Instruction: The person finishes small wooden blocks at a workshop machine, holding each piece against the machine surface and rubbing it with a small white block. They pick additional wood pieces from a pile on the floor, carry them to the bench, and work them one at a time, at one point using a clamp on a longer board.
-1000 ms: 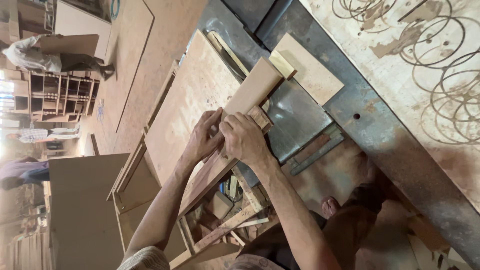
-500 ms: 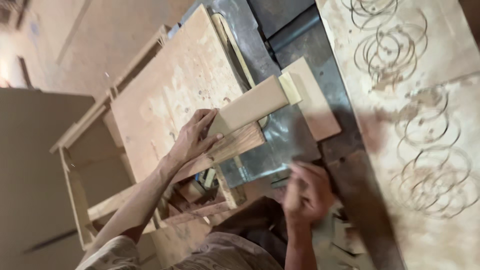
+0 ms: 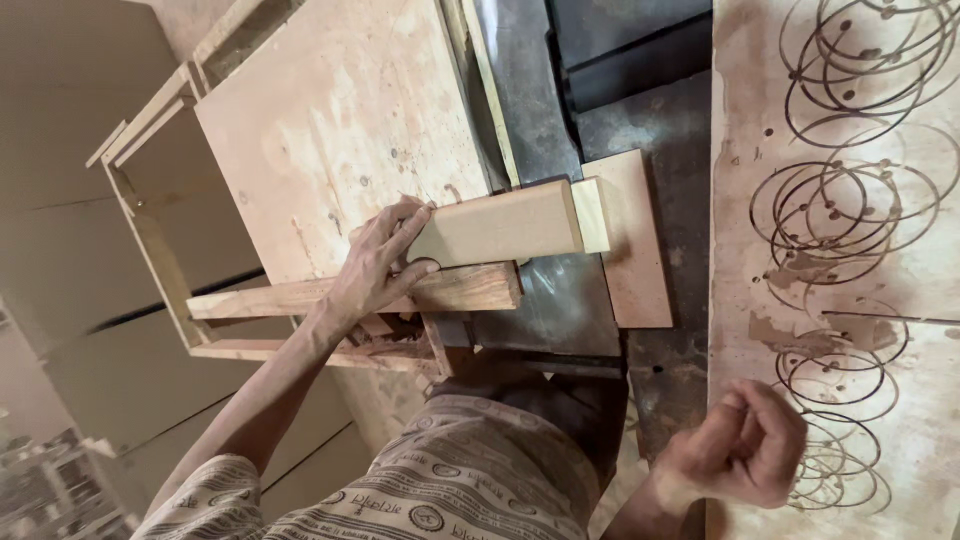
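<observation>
The thick tan block (image 3: 497,224) lay flat across the grey metal machine table (image 3: 560,300), its right end capped by a thin pale strip (image 3: 592,214) and resting against a flat reddish board (image 3: 634,240). It looked like dense fibreboard: stiff, fairly light for its bulk, with smooth faces that could slide easily on the metal, so the square left end and long edges seemed the safest places to take hold. Just near of it lay a rough wooden batten (image 3: 360,295), running leftward past the table edge.

The left hand (image 3: 380,265) was spread over the block's left end, fingers extended along its top face and thumb hooked toward the near edge, pressing rather than wrapping it; the forearm reached in from the lower left with the wrist nearly straight. The right hand (image 3: 742,447) hovered well apart at the near right, curled into a loose fist and holding nothing visible, above a plywood sheet (image 3: 830,150) marked with dark ring-shaped burns. To the far left stood a large plywood panel (image 3: 340,120) on an open wooden frame (image 3: 150,200).
</observation>
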`<state>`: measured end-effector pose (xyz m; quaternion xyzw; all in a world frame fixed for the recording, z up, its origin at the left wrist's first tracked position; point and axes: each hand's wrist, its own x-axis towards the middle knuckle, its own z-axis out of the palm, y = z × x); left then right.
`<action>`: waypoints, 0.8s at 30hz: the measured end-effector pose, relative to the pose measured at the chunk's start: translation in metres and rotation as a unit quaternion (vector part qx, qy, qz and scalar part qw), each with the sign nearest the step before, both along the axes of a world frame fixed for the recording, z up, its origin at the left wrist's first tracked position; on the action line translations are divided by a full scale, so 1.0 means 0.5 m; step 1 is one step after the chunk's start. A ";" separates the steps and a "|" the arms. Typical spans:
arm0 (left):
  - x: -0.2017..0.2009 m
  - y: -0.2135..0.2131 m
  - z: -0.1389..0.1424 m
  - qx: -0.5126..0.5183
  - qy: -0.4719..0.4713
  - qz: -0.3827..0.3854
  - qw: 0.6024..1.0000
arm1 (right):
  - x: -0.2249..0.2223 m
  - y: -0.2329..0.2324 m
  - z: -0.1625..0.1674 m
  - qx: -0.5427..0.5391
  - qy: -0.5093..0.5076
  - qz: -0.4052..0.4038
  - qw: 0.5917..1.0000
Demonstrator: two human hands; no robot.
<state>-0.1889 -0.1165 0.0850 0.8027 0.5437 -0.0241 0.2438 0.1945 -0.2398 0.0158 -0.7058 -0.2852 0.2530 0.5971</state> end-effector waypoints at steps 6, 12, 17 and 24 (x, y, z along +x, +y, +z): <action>0.013 0.002 0.005 -0.018 0.011 0.002 1.000 | 0.021 0.007 -0.040 -0.011 -0.012 0.011 1.000; 0.023 0.014 0.007 -0.030 -0.022 0.037 0.999 | 0.023 0.006 -0.048 0.010 0.035 -0.012 0.999; 0.065 0.020 -0.018 -0.112 -0.034 0.265 0.957 | 0.012 0.028 -0.046 0.097 -0.010 0.058 0.994; 0.091 0.017 -0.024 -0.034 -0.034 0.234 0.971 | -0.067 0.037 0.003 0.032 0.054 0.117 0.991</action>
